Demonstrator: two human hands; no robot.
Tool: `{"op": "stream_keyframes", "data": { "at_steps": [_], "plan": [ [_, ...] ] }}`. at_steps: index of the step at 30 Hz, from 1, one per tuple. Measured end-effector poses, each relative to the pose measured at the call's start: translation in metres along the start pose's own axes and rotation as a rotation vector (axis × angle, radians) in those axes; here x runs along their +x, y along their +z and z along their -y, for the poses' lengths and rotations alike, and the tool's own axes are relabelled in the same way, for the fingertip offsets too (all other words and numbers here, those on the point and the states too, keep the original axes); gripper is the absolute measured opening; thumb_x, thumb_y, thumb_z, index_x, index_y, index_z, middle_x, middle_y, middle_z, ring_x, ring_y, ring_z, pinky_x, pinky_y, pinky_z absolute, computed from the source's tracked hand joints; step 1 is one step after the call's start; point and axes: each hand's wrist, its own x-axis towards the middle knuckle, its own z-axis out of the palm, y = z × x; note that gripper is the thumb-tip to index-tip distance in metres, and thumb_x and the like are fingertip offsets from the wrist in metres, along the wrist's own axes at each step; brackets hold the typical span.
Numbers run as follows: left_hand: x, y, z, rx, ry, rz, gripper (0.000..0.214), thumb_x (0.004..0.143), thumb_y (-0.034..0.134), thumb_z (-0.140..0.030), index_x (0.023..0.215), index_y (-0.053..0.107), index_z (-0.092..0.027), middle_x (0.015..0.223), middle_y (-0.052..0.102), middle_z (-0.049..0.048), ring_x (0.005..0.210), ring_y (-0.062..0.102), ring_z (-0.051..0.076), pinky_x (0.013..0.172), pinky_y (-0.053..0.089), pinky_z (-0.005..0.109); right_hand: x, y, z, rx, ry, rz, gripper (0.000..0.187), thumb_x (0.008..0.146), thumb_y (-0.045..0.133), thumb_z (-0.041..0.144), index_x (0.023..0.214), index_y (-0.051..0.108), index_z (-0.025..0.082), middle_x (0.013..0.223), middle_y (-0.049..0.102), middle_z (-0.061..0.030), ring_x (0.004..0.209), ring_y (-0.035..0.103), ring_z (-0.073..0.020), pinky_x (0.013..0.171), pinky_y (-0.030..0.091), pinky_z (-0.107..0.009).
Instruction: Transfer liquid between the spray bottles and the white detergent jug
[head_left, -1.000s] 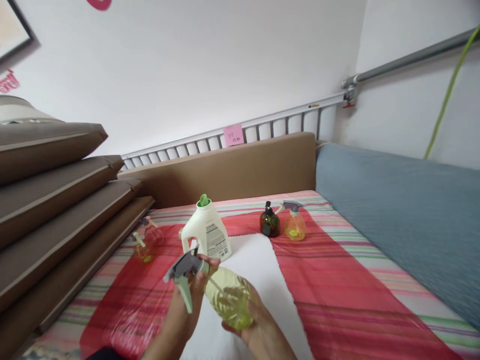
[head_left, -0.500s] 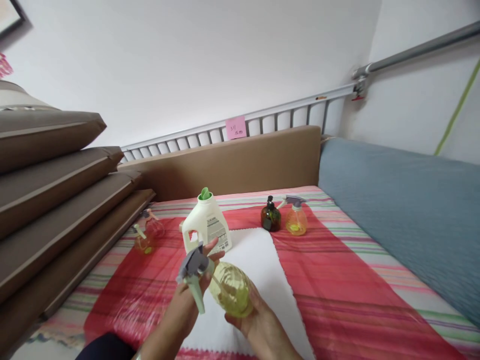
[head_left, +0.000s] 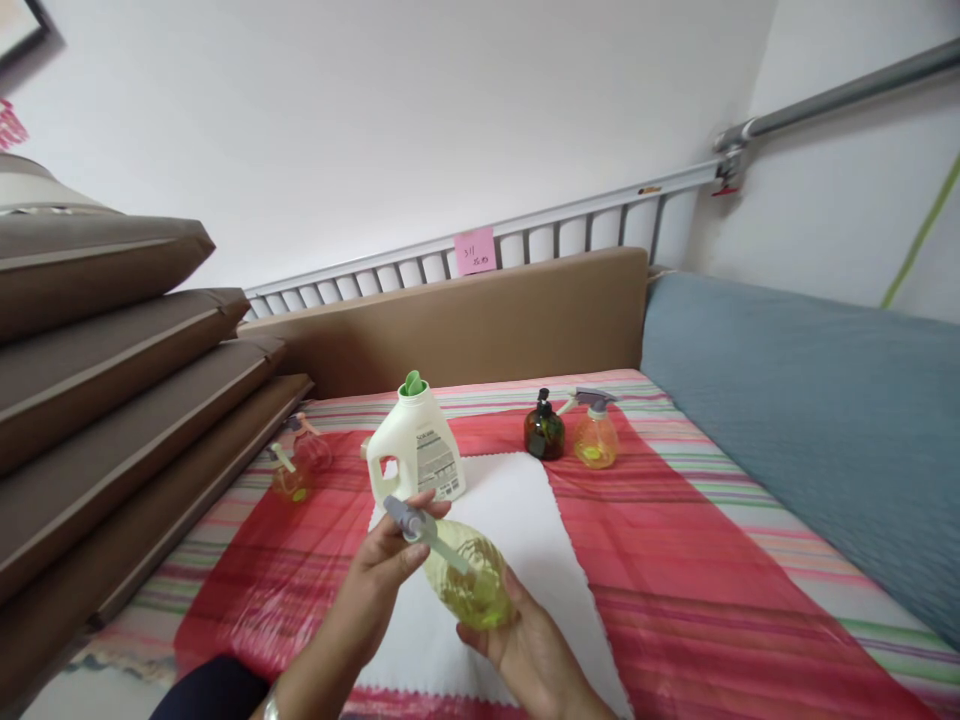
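Observation:
A yellow-green see-through spray bottle (head_left: 480,575) is held tilted above the white cloth (head_left: 536,540), its grey and pale-green spray head toward the left. My left hand (head_left: 394,550) is closed about the neck, just below the spray head. Round the base, my right hand (head_left: 517,640) grips the bottle from the right. Some liquid seems to lie in its lower end. Just behind my left hand stands a cream detergent jug (head_left: 418,450) with a handle and a green spout, uncapped.
A dark brown pump bottle (head_left: 544,430) and an orange spray bottle (head_left: 596,440) stand at the back right. Two more spray bottles (head_left: 291,475) are at the left. Brown cushions (head_left: 112,330) are stacked on the left; a blue-grey bolster (head_left: 795,420) borders the right.
The spray head has turned about the neck: its nozzle pointed down toward me and now lies across the bottle toward the right. My left fingers have closed more round the neck.

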Motion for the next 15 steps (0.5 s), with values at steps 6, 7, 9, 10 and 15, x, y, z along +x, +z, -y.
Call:
{"op": "stream_keyframes", "data": {
  "at_steps": [6,7,9,10,15],
  "plan": [
    [0.0045,0.0044,0.0025,-0.045,0.085,-0.028,0.045,0.07,0.072,-0.028,0.114,0.062,-0.021,0.114,0.065,0.0103,0.117,0.05,0.031,0.101,0.033,0.046,-0.0005,-0.0023,-0.0036,-0.017,-0.007,0.017,0.043,0.08,0.065,0.039,0.118,0.053,0.022,0.113,0.066,-0.0092,0.093,0.064,-0.0221,0.071,0.05,-0.035],
    [0.0042,0.0042,0.0026,-0.048,0.064,-0.007,0.045,0.072,0.07,-0.03,0.115,0.061,-0.021,0.116,0.064,0.0105,0.119,0.049,0.03,0.102,0.032,0.046,-0.0005,-0.0026,-0.0038,-0.023,-0.006,0.01,0.043,0.08,0.065,0.039,0.118,0.053,0.022,0.112,0.067,-0.0092,0.092,0.064,-0.0218,0.07,0.05,-0.034],
    [0.003,0.0025,0.0027,-0.025,0.02,0.011,0.038,0.074,0.068,-0.031,0.111,0.064,-0.019,0.113,0.065,0.0114,0.118,0.049,0.03,0.102,0.032,0.045,-0.0005,-0.0026,-0.0035,-0.04,-0.001,0.005,0.046,0.079,0.065,0.041,0.119,0.053,0.022,0.113,0.066,-0.01,0.092,0.064,-0.0221,0.07,0.05,-0.034],
    [0.0024,0.0014,0.0025,0.004,0.018,-0.001,0.034,0.075,0.067,-0.03,0.106,0.067,-0.018,0.11,0.067,0.0116,0.116,0.051,0.031,0.102,0.032,0.045,-0.0007,-0.0022,-0.0032,-0.048,-0.001,0.009,0.047,0.079,0.065,0.042,0.119,0.052,0.022,0.115,0.065,-0.0106,0.093,0.064,-0.0227,0.071,0.05,-0.034],
    [0.0035,0.0004,-0.0035,0.105,0.171,-0.194,0.021,0.073,0.069,-0.029,0.09,0.069,-0.017,0.099,0.069,0.0075,0.108,0.056,0.027,0.101,0.032,0.04,-0.0021,-0.0009,-0.0017,-0.084,-0.028,0.045,0.044,0.083,0.061,0.038,0.122,0.048,0.022,0.119,0.063,-0.0112,0.098,0.063,-0.0242,0.073,0.049,-0.035]
  ]
}}
